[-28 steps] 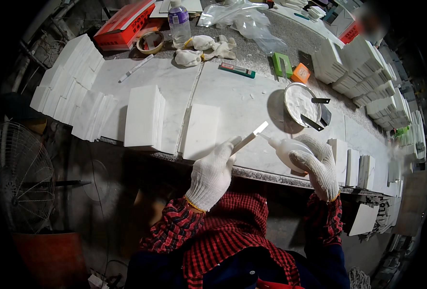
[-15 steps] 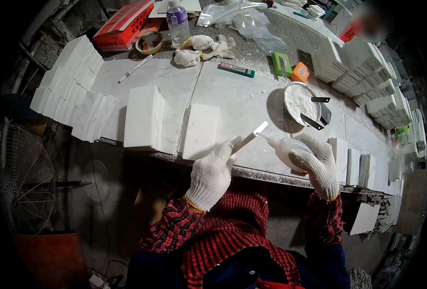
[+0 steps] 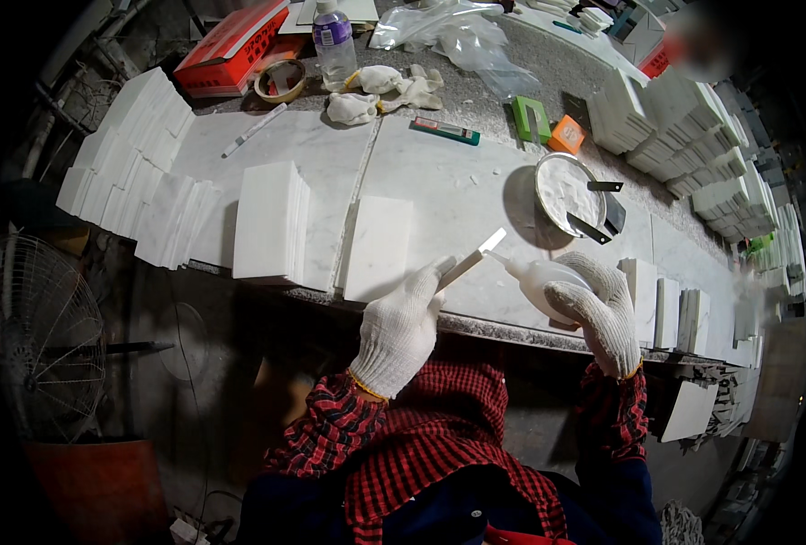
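My left hand [image 3: 401, 327], in a white knitted glove, grips a white stone tile [image 3: 472, 258] tilted up so that its narrow edge shows. In my gloved right hand [image 3: 604, 313] is a translucent squeeze bottle [image 3: 539, 280], its thin nozzle pointing left at the tile's upper end. Nozzle tip and tile edge are very close; whether they touch I cannot tell. Just left of the tile, a flat white tile [image 3: 381, 245] lies at the bench's front edge. Behind the bottle stands a round bowl of white paste [image 3: 566, 193] with two dark-handled scrapers [image 3: 590, 229] in it.
Tile stacks stand at left [image 3: 271, 218], far left [image 3: 130, 150] and right [image 3: 671, 118]; smaller upright tiles [image 3: 664, 313] sit beside my right hand. Farther back are a drink bottle [image 3: 334, 45], spare gloves [image 3: 375, 91], a tape roll [image 3: 280, 80] and a red box [image 3: 230, 50]. A fan [image 3: 53, 318] stands lower left.
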Tool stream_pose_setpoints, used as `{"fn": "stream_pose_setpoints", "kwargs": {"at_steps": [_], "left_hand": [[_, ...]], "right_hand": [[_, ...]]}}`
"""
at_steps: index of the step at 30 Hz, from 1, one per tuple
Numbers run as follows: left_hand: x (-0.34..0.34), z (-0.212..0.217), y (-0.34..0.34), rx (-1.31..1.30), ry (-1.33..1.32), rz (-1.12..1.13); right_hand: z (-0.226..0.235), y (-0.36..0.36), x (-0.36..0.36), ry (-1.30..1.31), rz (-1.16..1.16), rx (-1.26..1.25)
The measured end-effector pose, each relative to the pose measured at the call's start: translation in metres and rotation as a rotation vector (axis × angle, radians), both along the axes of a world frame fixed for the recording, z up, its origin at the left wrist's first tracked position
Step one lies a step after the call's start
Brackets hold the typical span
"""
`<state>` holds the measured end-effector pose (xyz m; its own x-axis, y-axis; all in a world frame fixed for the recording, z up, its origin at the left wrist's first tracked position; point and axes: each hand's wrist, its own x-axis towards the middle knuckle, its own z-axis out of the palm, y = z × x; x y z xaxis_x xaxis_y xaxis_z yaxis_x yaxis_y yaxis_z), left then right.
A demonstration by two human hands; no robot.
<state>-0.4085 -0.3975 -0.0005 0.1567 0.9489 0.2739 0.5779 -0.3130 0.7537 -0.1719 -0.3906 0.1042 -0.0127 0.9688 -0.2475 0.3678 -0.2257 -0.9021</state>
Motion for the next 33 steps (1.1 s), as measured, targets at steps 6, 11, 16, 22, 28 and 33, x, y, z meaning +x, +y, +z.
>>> {"fn": "stream_pose_setpoints", "kwargs": {"at_steps": [6, 11, 16, 22, 28, 33], "left_hand": [[0.001, -0.001, 0.001, 0.023, -0.007, 0.004], [0.001, -0.001, 0.0, 0.016, -0.004, 0.007], [0.002, 0.001, 0.001, 0.032, 0.012, 0.012], [0.002, 0.012, 0.001, -0.04, -0.006, 0.018], [-0.005, 0.019, 0.002, -0.061, -0.006, -0.016], [-0.014, 0.022, -0.006, -0.112, 0.008, -0.017]], "right_hand": [[0.003, 0.001, -0.001, -0.012, 0.0, -0.009], [0.001, 0.0, 0.0, -0.005, 0.0, -0.001], [0.0, -0.001, 0.006, -0.043, 0.024, 0.061], [-0.014, 0.002, 0.006, 0.068, -0.132, 0.149], [-0.108, 0.061, -0.004, 0.082, -0.074, 0.245], [-0.153, 0.109, -0.045, -0.205, -0.154, 0.479]]}}
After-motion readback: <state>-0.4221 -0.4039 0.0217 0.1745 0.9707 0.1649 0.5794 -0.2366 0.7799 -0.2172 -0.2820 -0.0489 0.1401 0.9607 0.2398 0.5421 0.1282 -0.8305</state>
